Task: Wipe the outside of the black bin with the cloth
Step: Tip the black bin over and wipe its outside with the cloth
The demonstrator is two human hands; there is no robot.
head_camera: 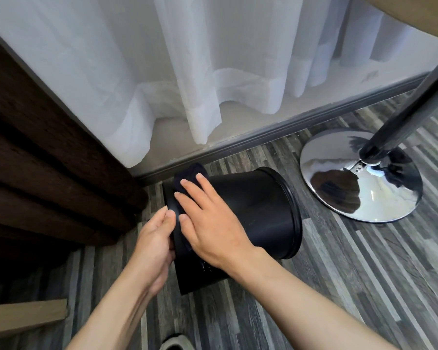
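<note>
The black bin (258,210) lies tipped on its side on the floor, its rimmed mouth facing right and its base facing left toward me. My left hand (154,248) grips the base edge of the bin. My right hand (208,223) lies flat with fingers spread on the upper side wall, pressing a dark cloth (187,173) against it. The cloth is nearly the same colour as the bin and mostly hidden under my fingers; a fold sticks out beyond my fingertips.
A chrome round table base (364,195) with a dark pole (410,107) stands just right of the bin. White sheer curtains (213,72) hang behind, above a grey skirting. A dark brown curtain (48,173) is at left. A wooden piece (23,317) and a shoe (175,344) lie near the bottom.
</note>
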